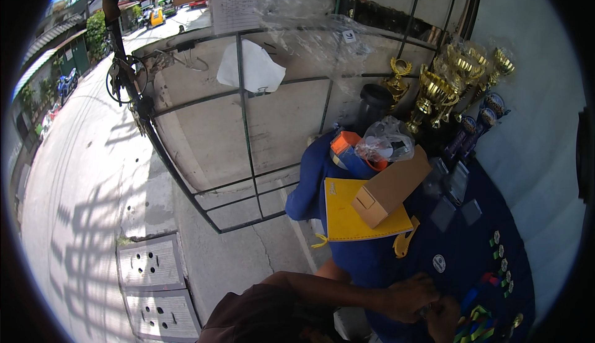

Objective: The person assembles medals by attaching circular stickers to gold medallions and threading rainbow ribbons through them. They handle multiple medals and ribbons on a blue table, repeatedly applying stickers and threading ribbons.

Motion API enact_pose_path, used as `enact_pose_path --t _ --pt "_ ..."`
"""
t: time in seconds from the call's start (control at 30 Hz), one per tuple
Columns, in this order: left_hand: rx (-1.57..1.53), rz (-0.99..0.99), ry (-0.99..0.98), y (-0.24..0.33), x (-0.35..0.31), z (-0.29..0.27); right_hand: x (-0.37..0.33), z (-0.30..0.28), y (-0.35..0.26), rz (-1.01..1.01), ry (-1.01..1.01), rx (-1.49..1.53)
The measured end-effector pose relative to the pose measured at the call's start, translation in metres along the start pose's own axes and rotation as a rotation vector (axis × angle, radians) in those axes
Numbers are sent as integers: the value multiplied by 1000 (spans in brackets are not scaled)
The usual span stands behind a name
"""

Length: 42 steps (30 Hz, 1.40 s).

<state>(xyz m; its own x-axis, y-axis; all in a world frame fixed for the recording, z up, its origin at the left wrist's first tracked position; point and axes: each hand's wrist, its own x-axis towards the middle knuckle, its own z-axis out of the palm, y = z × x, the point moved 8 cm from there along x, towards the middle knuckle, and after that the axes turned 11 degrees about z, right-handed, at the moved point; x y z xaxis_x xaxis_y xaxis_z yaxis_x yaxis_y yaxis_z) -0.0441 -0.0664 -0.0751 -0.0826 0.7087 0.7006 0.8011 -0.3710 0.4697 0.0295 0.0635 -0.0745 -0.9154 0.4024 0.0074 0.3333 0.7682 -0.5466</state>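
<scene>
Over the dark blue tablecloth (396, 275), at the lower right, my two hands meet. My left hand (410, 297) is closed, its fingertips pressed together against my right hand (444, 319), which is curled closed too. A small, dark, greenish thing shows between the fingertips, too small and shaded to name. Right beside my right hand lies a heap of blue, green and yellow ribbons (477, 323). A round silver disc (439, 263) lies flat on the cloth just beyond my hands. Farther right, several small medals with green ribbons (502, 263) lie in a row.
Beyond my hands lie a yellow notebook (344, 210), a brown cardboard box (393, 188) resting on it, and a yellow tool (406, 239). Gold trophies (431, 95), a black tumbler (375, 102) and clear plastic (387, 140) stand behind. A metal-barred gate (248, 138) borders the left.
</scene>
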Motion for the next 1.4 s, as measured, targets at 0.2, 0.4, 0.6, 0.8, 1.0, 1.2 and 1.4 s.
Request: enact_pose_path --t 0.2,0.4,0.6,0.8,1.0,1.2,1.4 --pt "-13 -28 -1 -1 0 1 1 2 4 30 -69 43" --pt "-10 -7 36 1 0 -2 4 4 9 44 -93 -43" --pt "18 -62 29 -1 -3 0 3 1 -1 -132 140 -228" --pt "58 6 55 -5 -3 2 3 8 7 -41 73 -97" --pt "35 29 -42 -15 7 11 7 8 11 -34 41 149" --pt "68 41 -56 -27 32 20 15 -10 27 97 134 157" --pt "-12 -11 -126 -31 34 21 14 -9 22 149 -21 329"
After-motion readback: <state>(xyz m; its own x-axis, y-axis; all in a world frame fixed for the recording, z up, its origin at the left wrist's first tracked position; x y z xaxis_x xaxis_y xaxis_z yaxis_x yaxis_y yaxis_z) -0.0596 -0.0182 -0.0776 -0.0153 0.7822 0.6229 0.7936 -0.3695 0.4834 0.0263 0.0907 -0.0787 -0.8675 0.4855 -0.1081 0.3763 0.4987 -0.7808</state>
